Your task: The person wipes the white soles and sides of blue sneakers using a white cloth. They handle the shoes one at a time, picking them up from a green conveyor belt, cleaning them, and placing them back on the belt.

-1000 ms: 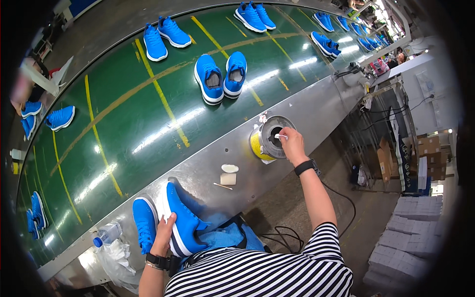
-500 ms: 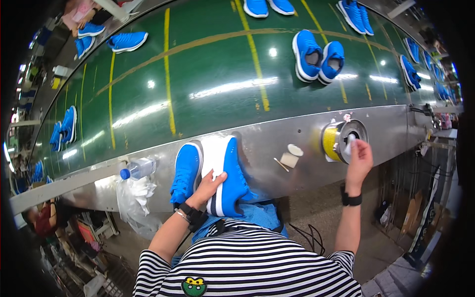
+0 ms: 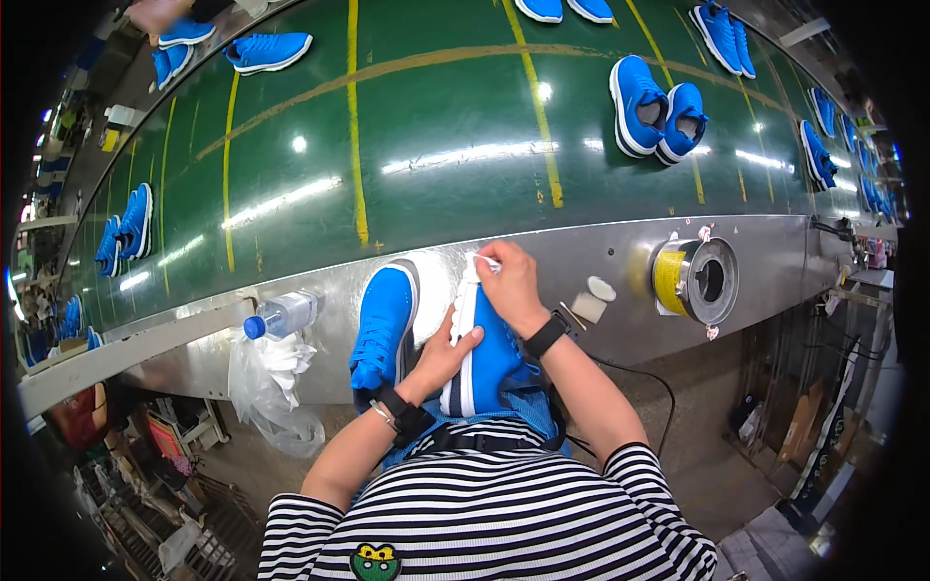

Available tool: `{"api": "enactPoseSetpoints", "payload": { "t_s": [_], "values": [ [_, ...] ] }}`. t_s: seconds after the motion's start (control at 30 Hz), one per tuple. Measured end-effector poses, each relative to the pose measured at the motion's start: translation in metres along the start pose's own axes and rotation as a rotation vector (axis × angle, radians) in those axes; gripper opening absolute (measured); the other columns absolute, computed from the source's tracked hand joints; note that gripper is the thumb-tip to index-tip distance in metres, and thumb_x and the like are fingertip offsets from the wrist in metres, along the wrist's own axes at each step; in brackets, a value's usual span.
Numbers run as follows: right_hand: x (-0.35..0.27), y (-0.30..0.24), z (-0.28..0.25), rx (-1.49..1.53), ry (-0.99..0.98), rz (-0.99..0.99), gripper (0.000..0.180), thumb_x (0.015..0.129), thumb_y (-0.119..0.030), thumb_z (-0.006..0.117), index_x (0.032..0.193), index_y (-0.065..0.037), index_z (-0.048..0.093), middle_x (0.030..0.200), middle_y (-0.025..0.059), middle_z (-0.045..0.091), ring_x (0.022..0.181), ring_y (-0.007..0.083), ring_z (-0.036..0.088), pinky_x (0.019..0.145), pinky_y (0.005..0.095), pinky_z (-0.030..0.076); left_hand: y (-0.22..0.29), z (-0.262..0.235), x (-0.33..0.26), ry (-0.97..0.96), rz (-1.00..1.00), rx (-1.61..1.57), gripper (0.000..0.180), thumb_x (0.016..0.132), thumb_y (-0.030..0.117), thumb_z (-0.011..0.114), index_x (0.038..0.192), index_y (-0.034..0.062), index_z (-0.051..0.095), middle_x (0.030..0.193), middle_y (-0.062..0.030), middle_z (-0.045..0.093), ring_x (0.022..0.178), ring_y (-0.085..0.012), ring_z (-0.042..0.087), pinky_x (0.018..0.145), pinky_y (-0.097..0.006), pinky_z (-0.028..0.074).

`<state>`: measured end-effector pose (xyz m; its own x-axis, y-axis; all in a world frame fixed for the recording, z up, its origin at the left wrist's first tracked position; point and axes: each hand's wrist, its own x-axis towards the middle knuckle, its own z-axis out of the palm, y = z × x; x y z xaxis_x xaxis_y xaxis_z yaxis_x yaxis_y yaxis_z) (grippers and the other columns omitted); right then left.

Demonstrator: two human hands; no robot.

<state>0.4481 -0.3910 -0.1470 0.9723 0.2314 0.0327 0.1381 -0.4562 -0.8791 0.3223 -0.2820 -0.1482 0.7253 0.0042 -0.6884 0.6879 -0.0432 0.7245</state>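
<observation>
My left hand (image 3: 446, 356) is wrapped around a blue sneaker (image 3: 496, 360), which lies on its side near my waist with its white sole edge turned left. In my right hand (image 3: 513, 289), fingertips pinch a small white cloth (image 3: 481, 263) against the sole edge by the toe. The matching blue sneaker (image 3: 386, 315) rests just left of it on the metal ledge (image 3: 542, 261). Right of my right hand lie a pale square pad (image 3: 588, 307), a white oval piece (image 3: 602, 288) and a thin stick (image 3: 573, 318).
Beyond the ledge runs a green conveyor belt (image 3: 291, 174) with yellow lines, carrying several blue sneakers (image 3: 637, 107). A round metal container (image 3: 731, 281) with a yellow band sits at right. At left are a blue-capped bottle (image 3: 291, 315), a plastic bag (image 3: 271, 402) and a rail (image 3: 145, 353).
My right hand has moved left from the round metal container to the held sneaker's toe, bringing the white cloth. My left hand still grips the sneaker, which has tilted slightly.
</observation>
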Motion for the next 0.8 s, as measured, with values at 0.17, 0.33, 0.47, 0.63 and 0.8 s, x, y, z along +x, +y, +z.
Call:
{"api": "enactPoseSetpoints", "payload": {
  "t_s": [0.17,0.33,0.47,0.63,0.8],
  "values": [
    [-0.021,-0.006,-0.011,0.071,-0.069,0.066,0.008,0.073,-0.009,0.059,0.073,-0.001,0.057,0.070,0.0141,0.056,0.066,0.0294,0.056,0.060,0.0355,0.044,0.007,-0.002,-0.006,0.012,0.021,0.142,0.082,0.080,0.043,0.056,0.138,0.0034,0.014,0.124,-0.0252,0.043,0.115,-0.0310,0.044,0.095,-0.032,0.035],
    [-0.006,-0.002,-0.007,0.074,-0.034,0.116,0.010,0.073,-0.009,0.060,0.074,0.000,0.057,0.073,0.0141,0.057,0.066,0.0289,0.057,0.060,0.0351,0.045,0.012,-0.002,-0.007,-0.003,-0.017,0.120,0.081,0.080,0.042,0.056,0.138,0.0058,0.013,0.123,-0.0252,0.044,0.115,-0.0323,0.045,0.095,-0.034,0.035],
    [-0.033,-0.012,-0.010,0.105,-0.027,0.122,0.008,0.073,-0.008,0.058,0.075,-0.001,0.058,0.074,0.0142,0.057,0.067,0.0305,0.057,0.060,0.0366,0.045,0.011,-0.002,-0.008,0.011,-0.012,0.176,0.081,0.080,0.042,0.056,0.139,0.0070,0.012,0.122,-0.0244,0.046,0.113,-0.0327,0.047,0.094,-0.034,0.036],
    [0.000,0.003,-0.003,0.078,0.019,0.166,0.005,0.071,-0.005,0.060,0.074,-0.002,0.058,0.073,0.0130,0.056,0.067,0.0295,0.057,0.060,0.0357,0.045,0.019,0.001,-0.009,0.013,-0.048,0.163,0.081,0.080,0.041,0.057,0.139,0.0072,0.012,0.120,-0.0243,0.048,0.110,-0.0330,0.049,0.093,-0.034,0.037],
    [-0.035,-0.015,-0.011,0.164,-0.030,0.196,0.008,0.073,-0.009,0.058,0.074,-0.001,0.057,0.072,0.0144,0.057,0.068,0.0297,0.058,0.062,0.0351,0.045,0.020,-0.002,-0.009,0.022,-0.028,0.210,0.082,0.080,0.040,0.057,0.138,0.0055,0.011,0.119,-0.0246,0.048,0.110,-0.0326,0.049,0.093,-0.034,0.037]
  ]
}}
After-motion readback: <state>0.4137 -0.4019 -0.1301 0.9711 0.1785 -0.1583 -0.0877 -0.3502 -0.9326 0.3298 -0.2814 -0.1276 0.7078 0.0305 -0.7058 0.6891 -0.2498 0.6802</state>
